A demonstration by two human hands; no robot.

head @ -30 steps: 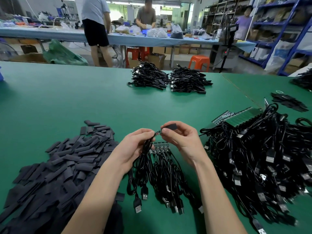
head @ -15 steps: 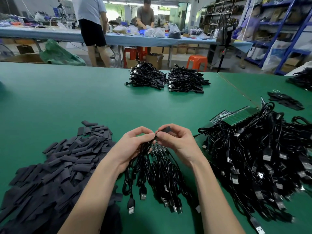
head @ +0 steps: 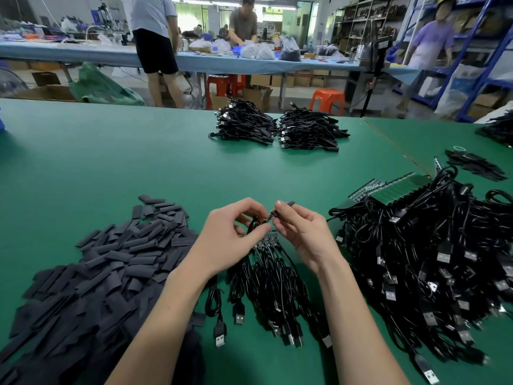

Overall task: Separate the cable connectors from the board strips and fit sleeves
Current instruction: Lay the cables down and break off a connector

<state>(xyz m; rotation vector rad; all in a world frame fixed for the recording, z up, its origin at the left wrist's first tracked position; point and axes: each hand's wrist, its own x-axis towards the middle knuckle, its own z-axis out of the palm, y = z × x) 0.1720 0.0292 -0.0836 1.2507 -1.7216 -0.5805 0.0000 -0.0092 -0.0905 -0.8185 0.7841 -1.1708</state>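
My left hand (head: 236, 240) pinches a black cable just behind its small connector end (head: 269, 217), above the green table. My right hand (head: 301, 232) pinches a short black sleeve (head: 286, 205) at that same connector; the sleeve's far end sticks out past my fingertips. Below my hands lies a small board strip (head: 268, 240) with several black USB cables (head: 274, 290) still attached and fanned toward me. A large heap of flat black sleeves (head: 102, 270) lies to the left.
A big pile of cables on green board strips (head: 433, 254) fills the right side. Two heaps of black cables (head: 277, 129) lie at the far table edge. More sleeves (head: 474, 166) lie on the adjoining table at right. People stand at a blue bench behind.
My hands have stayed together over the strip. The sleeve in my right hand has shifted against the connector held by my left, and less of the sleeve shows than one second ago.
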